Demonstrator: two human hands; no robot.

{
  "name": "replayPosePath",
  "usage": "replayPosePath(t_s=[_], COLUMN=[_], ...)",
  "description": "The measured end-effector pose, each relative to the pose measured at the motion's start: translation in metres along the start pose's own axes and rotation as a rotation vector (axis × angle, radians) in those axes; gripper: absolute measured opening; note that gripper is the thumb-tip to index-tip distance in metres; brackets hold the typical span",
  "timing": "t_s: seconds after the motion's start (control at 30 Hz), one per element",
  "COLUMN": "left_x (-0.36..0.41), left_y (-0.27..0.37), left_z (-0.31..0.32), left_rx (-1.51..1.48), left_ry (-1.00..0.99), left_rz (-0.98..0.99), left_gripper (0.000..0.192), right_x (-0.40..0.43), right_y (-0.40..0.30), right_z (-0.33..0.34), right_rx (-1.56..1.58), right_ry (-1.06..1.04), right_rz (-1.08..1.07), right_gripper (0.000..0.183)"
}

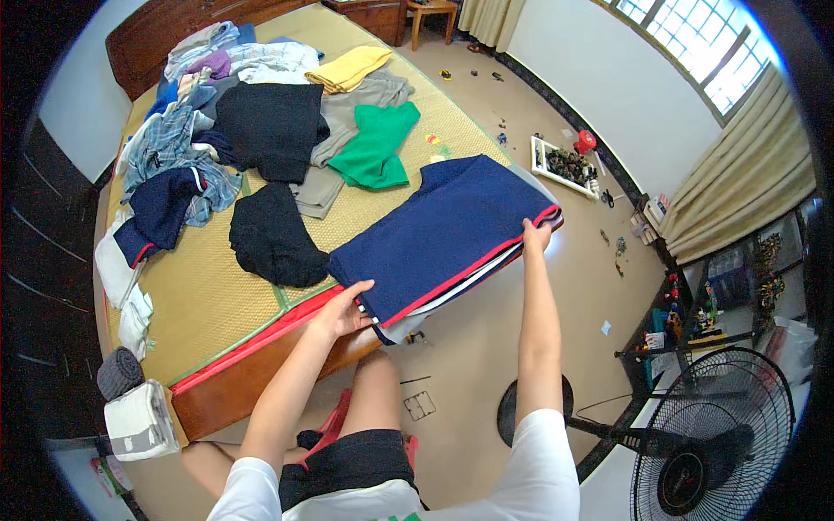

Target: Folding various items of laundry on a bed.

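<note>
A navy garment with red and white edging (449, 221) lies folded in layers at the bed's near right corner, its lower edge reaching past the bed. My left hand (345, 309) grips its near left corner, thumb on top. My right hand (536, 234) holds the right end of the same edge. Left of it lies a crumpled black garment (275, 236). Farther back are a green garment (378, 144), a larger black garment (270, 127), grey trousers (332, 130) and a folded yellow cloth (350, 68).
Mixed clothes, including a plaid shirt (166, 146), cover the bed's left side. A rolled dark grey knit (120, 373) and folded white cloth (140, 420) sit at the near left corner. A standing fan (713, 436) is at right; toys and a white tray (565, 184) lie on the floor.
</note>
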State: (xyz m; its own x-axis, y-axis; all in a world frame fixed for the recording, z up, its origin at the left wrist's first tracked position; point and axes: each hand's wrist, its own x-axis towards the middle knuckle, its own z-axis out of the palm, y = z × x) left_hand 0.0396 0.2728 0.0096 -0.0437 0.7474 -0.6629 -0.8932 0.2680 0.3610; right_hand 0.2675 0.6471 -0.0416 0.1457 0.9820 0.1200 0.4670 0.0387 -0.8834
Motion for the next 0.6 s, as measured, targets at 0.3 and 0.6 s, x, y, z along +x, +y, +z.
replayPosePath(t_s=[0.3, 0.6], left_x=[-0.008, -0.037], left_y=[-0.037, -0.044], left_z=[0.036, 0.049], left_rx=[0.332, -0.026], left_ry=[0.491, 0.197], left_rz=[0.511, 0.12], left_gripper=[0.054, 0.056], right_x=[0.005, -0.052], right_y=[0.017, -0.016], right_z=[-0.013, -0.01], right_rx=[0.384, 0.415], right_ry=[-0.145, -0.216], right_rz=[0.206, 0.38], right_gripper=[0.043, 0.048])
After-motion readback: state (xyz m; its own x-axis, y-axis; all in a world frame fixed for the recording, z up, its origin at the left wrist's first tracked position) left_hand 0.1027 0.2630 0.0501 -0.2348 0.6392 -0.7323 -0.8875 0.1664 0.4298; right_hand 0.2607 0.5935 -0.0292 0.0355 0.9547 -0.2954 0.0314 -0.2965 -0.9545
